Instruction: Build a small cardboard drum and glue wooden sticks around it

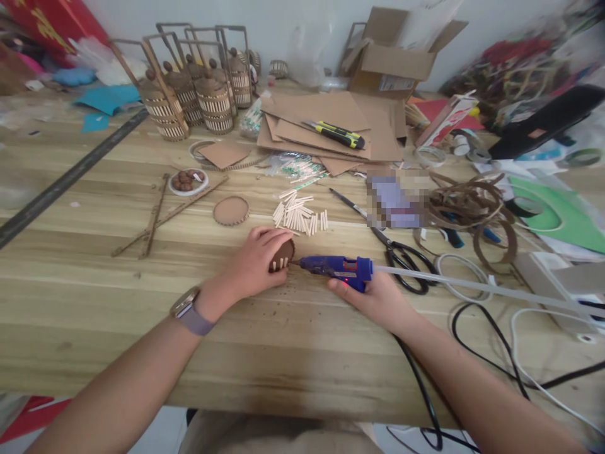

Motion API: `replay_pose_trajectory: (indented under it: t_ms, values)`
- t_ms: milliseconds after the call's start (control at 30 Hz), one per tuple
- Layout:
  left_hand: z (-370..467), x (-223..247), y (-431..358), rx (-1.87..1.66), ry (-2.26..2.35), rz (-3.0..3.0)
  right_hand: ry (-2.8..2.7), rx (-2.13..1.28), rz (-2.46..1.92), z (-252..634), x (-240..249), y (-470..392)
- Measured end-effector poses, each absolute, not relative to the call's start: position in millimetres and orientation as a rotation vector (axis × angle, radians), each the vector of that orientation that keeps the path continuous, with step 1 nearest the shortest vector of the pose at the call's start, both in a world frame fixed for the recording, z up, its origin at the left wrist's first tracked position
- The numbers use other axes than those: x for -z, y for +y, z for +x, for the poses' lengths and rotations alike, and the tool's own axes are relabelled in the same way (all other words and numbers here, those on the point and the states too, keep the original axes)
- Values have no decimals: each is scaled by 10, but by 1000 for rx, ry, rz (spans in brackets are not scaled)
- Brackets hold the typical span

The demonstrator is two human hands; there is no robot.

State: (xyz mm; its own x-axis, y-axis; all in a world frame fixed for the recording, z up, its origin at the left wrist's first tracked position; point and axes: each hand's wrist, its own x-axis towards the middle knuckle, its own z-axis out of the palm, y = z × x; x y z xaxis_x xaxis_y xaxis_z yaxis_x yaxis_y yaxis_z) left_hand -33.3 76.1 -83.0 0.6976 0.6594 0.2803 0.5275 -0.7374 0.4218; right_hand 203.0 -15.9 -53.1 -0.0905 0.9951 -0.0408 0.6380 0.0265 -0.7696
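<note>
Fingers of my left hand are wrapped round a small round brown disc with a few short pale sticks standing along its near edge. My right hand grips a blue glue gun, its nozzle tip at the right edge of the disc. A long translucent glue stick runs out of the gun's back to the right. Just beyond the disc lies a pile of short pale sticks. A second round cardboard disc lies flat to the left of the pile.
Black scissors and coiled brown strips lie right. Cables cross the right side. Behind are cardboard sheets with cutters and several lantern-like stick baskets. A bowl of brown nuts stands left.
</note>
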Motion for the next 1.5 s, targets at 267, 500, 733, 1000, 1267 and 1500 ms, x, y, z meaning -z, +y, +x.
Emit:
replay_pose_trajectory:
  t_ms: [267,500,733,1000,1267,1500]
  values:
    - [-333,829,752,-591,942,2577,-1826,-810,-1706,1984,522,-181]
    - [-330,848,756,-613,940,2547,-1885,-750,-1724,1976,555,-179]
    - [-322,815,753,-581,943,2547,-1891,-717,-1720,1972,547,-184]
    - [-321,811,749,-585,950,2543,-1908,-704,-1763,1966,552,-189]
    - [-323,808,750,-586,942,2564,-1934,-670,-1730,1960,549,-186]
    - [-319,813,753,-587,949,2558,-1933,-649,-1726,1965,571,-189]
